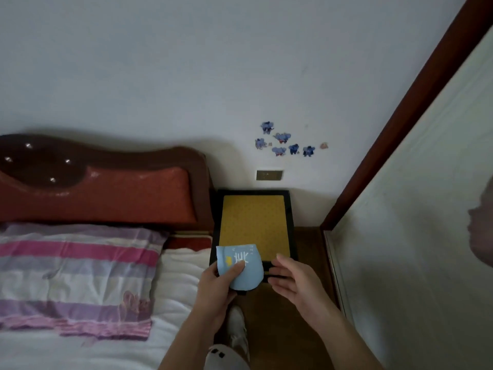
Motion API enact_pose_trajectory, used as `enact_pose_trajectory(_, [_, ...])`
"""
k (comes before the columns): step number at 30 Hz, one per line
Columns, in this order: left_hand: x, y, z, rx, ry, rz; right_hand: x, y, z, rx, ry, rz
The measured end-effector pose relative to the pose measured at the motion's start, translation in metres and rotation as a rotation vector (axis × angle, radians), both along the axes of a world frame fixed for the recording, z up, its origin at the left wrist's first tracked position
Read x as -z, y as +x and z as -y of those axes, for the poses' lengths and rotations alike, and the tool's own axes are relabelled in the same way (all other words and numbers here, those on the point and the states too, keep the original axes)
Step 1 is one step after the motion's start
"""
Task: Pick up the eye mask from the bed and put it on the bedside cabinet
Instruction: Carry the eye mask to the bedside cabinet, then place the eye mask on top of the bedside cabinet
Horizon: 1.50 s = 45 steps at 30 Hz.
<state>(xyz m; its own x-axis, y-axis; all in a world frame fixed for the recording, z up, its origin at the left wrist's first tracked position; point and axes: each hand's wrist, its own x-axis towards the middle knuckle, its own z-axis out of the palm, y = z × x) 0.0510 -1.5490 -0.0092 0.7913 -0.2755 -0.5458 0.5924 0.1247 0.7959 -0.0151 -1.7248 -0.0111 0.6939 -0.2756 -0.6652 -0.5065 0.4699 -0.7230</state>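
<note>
hanging over the near edge of the yellow-topped black bedside cabinet (254,222), the light blue fabric eye mask (240,265) is pinched in the left hand (217,287); the right hand (293,279) is spread wide, empty. released here, it could slide off to the floor.

Eye mask (241,265) lettering blurred

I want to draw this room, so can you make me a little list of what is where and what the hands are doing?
eye mask: light blue, held up off the bed, at the cabinet's near edge
left hand: gripping the eye mask
right hand: open, empty, beside the mask
bedside cabinet: yellow top, dark frame
pillow: striped, on the bed
wall stickers: blue, above the cabinet
</note>
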Motion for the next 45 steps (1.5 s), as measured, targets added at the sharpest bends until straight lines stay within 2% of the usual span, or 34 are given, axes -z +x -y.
enact_pose_trajectory(6, [0.000, 0.109, 0.019, 0.075, -0.009, -0.004, -0.004, 0.101, 0.015, 0.050, -0.032, -0.011])
enact_pose_trajectory(12, [0.007, 0.165, 0.039, 0.129, 0.027, -0.011, 0.000, 0.160, 0.029, 0.065, -0.111, -0.019])
enact_pose_trajectory(19, [0.028, 0.195, 0.062, 0.123, 0.077, -0.085, 0.021, 0.175, 0.059, -0.140, -0.431, 0.003])
enact_pose_trajectory(23, [0.044, 0.205, 0.072, 0.120, 0.088, -0.109, 0.047, 0.176, 0.076, -0.280, -0.718, -0.016])
enact_pose_trajectory(26, [0.063, 0.206, 0.079, 0.124, 0.114, -0.130, 0.078, 0.169, 0.086, -0.479, -0.963, -0.014])
enact_pose_trajectory(28, [0.079, 0.207, 0.082, 0.114, 0.119, -0.147, 0.099, 0.167, 0.087, -0.605, -1.108, -0.018])
enact_pose_trajectory(31, [0.113, 0.208, 0.084, 0.105, 0.137, -0.210, 0.133, 0.161, 0.087, -0.779, -1.196, -0.043])
enact_pose_trajectory(36, [0.193, 0.207, 0.084, 0.100, 0.219, -0.312, 0.195, 0.156, 0.087, -0.971, -1.186, -0.141])
enact_pose_trajectory(40, [0.268, 0.207, 0.091, 0.137, 0.349, -0.293, 0.254, 0.154, 0.089, -1.084, -1.130, -0.195])
enact_pose_trajectory(45, [0.317, 0.215, 0.094, 0.127, 0.513, -0.187, 0.308, 0.150, 0.081, -1.146, -1.185, -0.208])
